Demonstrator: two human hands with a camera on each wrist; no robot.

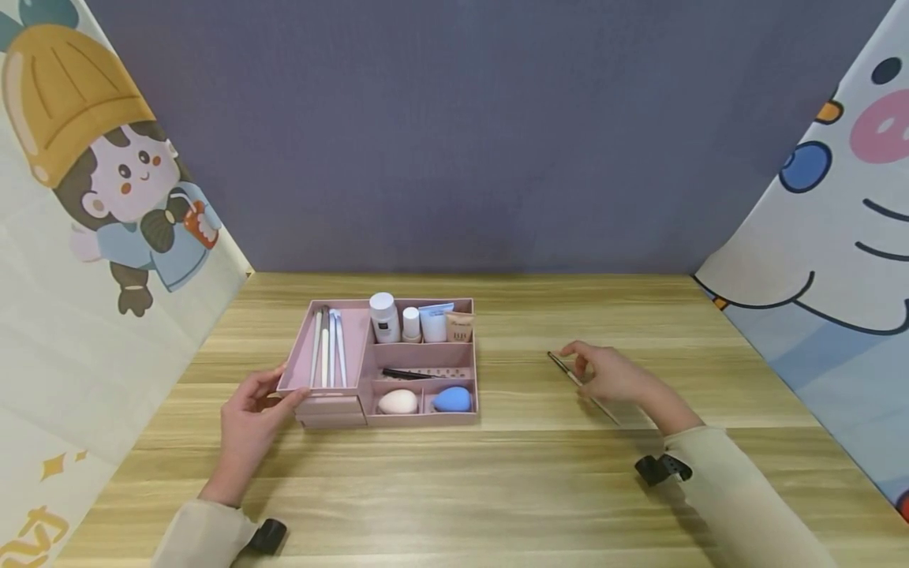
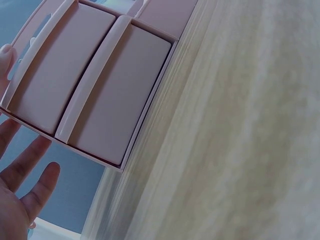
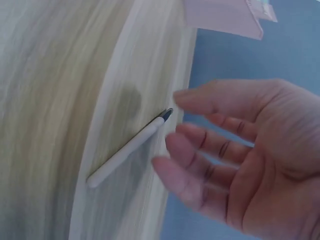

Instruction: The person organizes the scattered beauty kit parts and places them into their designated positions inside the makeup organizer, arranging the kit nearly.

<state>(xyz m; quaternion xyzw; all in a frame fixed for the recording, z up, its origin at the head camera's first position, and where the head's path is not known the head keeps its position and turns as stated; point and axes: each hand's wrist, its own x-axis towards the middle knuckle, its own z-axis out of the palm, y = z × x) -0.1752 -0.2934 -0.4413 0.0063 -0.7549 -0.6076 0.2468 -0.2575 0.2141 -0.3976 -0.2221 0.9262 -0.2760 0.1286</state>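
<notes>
A pink cosmetics organizer (image 1: pixel 364 363) stands on the table, left of centre. At its front left corner, my left hand (image 1: pixel 252 414) grips the edge between thumb and fingers; the left wrist view shows two drawer fronts (image 2: pixel 117 90) beside those fingers. To the right, a slim makeup brush (image 1: pixel 604 410) with a pale handle and dark tip lies on the wood. Over it hovers my right hand (image 1: pixel 614 375), fingers loosely bent. In the right wrist view this hand stays apart from the brush (image 3: pixel 132 150), with nothing in its grasp.
Several slim brushes (image 1: pixel 325 347) lie in the organizer's left tray. Its other compartments hold a white bottle (image 1: pixel 385 319), small tubes (image 1: pixel 435 323), a black pencil (image 1: pixel 408 374), a cream sponge (image 1: pixel 398 402) and a blue sponge (image 1: pixel 452 399). A grey-blue panel (image 1: pixel 469 142) rises behind the table.
</notes>
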